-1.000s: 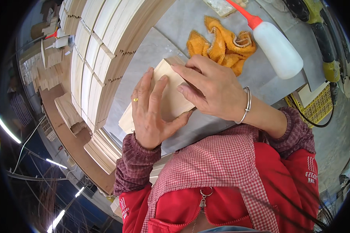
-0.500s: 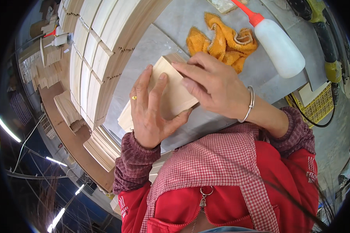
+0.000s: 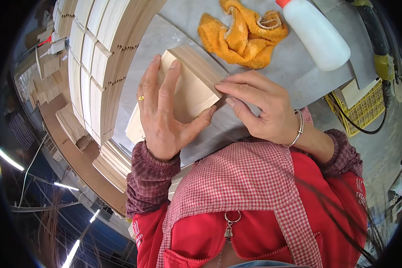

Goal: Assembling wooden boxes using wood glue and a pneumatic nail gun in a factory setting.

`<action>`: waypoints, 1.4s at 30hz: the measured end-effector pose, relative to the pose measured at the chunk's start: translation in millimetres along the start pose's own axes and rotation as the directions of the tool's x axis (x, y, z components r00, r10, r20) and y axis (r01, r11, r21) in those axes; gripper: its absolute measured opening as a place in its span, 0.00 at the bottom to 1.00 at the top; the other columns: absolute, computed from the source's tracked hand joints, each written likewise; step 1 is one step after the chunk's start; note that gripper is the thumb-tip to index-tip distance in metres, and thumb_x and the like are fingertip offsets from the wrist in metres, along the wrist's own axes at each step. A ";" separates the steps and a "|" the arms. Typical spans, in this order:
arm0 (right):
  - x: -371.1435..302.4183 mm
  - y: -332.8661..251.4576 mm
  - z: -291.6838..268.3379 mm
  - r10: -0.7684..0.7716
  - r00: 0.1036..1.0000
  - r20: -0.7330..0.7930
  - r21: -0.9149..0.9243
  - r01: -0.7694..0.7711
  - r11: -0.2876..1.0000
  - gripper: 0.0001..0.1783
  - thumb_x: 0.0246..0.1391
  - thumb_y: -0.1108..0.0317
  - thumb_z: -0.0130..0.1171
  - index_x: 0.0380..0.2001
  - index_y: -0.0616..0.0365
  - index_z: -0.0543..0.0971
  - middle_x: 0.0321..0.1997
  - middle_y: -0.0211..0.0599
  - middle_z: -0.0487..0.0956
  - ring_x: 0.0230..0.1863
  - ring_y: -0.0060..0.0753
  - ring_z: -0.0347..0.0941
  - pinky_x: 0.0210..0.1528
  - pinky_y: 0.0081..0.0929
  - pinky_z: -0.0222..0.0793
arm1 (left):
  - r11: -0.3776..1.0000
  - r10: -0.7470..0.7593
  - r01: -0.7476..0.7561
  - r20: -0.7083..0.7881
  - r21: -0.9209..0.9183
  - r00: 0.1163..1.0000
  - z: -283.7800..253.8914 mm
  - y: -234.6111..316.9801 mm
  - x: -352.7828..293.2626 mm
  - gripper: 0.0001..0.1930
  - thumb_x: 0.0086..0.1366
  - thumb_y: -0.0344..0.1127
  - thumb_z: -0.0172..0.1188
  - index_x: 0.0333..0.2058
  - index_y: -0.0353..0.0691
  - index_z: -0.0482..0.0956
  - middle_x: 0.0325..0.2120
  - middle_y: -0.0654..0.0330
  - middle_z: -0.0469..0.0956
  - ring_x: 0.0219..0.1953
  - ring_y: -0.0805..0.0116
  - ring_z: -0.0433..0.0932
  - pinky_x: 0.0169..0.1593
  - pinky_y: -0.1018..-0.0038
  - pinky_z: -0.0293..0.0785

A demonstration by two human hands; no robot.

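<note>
A small stack of thin pale wooden boards (image 3: 192,96) sits at a slant on the grey tabletop, with layered edges showing along its far right side. My left hand (image 3: 165,114), wearing a gold ring, spans the stack: the fingers are spread over its top and left edge, and the thumb presses by the near right corner. At that corner the fingertips of my right hand (image 3: 268,109) touch the boards' edges, the thumb held apart from the fingers. The undersides of the boards are hidden.
Tall stacks of wooden boards (image 3: 98,58) rise on the left. Beyond my hands lie an orange cloth (image 3: 245,38) and a white squeeze bottle (image 3: 317,35) with a red cap. A yellow plastic basket (image 3: 359,111) and a cable are at the right, below a black and green tool (image 3: 375,35).
My right hand has slid from the far end of the boards to the near right corner. The left hand still spans the top. The whole view has shifted slightly.
</note>
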State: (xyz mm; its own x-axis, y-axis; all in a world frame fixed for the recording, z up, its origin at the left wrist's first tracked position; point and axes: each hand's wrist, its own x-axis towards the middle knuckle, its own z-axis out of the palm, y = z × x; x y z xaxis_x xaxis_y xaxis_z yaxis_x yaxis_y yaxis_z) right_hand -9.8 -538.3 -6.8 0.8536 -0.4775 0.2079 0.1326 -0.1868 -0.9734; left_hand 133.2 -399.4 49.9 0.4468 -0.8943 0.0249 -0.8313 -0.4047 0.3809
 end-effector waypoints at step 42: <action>-5.5 6.7 -2.2 0.005 0.998 0.068 0.127 -0.014 0.992 0.19 0.45 0.81 0.55 0.45 0.66 0.77 0.43 0.41 0.74 0.34 0.30 0.67 0.35 0.20 0.65 | 1.000 0.028 -0.027 -0.094 0.013 0.995 12.0 -1.7 -0.8 0.43 0.39 0.51 0.71 0.56 0.41 0.69 0.58 0.43 0.59 0.56 0.46 0.63 0.57 0.53 0.58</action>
State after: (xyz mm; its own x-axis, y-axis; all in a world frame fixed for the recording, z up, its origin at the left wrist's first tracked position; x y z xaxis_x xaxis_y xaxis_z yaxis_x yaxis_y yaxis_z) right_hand -14.7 -538.8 -14.2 0.8867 -0.4187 0.1959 0.1835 -0.0701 -0.9805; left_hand 130.3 -400.3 38.1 0.4521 -0.8836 0.1221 -0.8475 -0.3828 0.3677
